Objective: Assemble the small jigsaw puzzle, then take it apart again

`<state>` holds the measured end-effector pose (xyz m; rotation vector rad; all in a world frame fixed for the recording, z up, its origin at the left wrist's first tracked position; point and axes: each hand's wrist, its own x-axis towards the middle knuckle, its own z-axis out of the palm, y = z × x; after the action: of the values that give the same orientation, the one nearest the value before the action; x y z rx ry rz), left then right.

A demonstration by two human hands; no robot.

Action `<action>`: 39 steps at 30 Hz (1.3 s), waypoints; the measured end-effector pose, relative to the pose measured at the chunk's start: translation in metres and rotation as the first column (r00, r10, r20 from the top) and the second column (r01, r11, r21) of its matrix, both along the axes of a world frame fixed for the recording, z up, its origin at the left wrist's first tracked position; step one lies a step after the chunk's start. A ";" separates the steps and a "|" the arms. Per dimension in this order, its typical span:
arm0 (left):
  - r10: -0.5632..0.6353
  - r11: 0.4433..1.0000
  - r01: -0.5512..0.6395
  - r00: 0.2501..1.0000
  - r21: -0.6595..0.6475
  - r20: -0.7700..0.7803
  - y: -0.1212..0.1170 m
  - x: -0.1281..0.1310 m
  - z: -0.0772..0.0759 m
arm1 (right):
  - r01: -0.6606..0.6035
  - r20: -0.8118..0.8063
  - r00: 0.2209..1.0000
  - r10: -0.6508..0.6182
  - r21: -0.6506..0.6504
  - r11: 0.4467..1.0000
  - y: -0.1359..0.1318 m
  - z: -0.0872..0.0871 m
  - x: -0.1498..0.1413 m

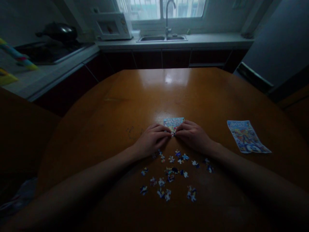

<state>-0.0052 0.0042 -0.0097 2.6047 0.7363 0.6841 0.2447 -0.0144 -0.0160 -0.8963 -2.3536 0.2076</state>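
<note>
A partly joined jigsaw puzzle (173, 121) lies on the wooden table, its light blue top rows showing beyond my fingers. My left hand (153, 139) is closed with fingertips and thumb on the left side of its lower part. From the right, my right hand (193, 136) pinches the lower part too, its fingertips close to the left ones. Both hands hide some of the lower rows, and whether a single loose piece is between the fingers is too small to tell. Nearer to me, loose puzzle pieces (171, 159) are scattered between my forearms, with several more pieces (191, 193) lower down.
A creased picture sheet (248, 136) lies on the table (149, 96) to the right. Beyond the table are a sink (152, 38) with a tap, a white microwave (112, 25), and a dark pan (60, 31) on the stove at left.
</note>
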 end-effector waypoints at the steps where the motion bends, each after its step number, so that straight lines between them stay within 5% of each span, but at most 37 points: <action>1: 0.002 1.000 -0.002 1.000 -0.007 0.000 0.000 0.000 0.000 | 0.001 0.002 1.000 -0.001 -0.003 1.000 0.000 0.001 0.000; 13: 0.004 1.000 -0.005 1.000 -0.030 -0.011 -0.001 0.001 0.005 | 0.031 -0.030 0.999 -0.034 -0.082 0.996 -0.002 0.001 0.001; 20: 0.012 0.999 -0.010 0.998 -0.037 0.057 -0.001 0.000 0.004 | 0.293 -0.262 0.916 -0.303 -0.075 0.953 0.004 0.000 0.009; 39: 0.089 0.990 -0.057 0.962 0.128 -0.259 -0.006 -0.002 0.003 | 0.256 -0.176 0.948 -0.265 -0.072 0.964 0.000 -0.003 0.006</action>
<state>-0.0073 -0.0022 -0.0071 2.8258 0.8991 0.4137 0.2511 -0.0144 -0.0195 -1.1495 -2.0440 0.2299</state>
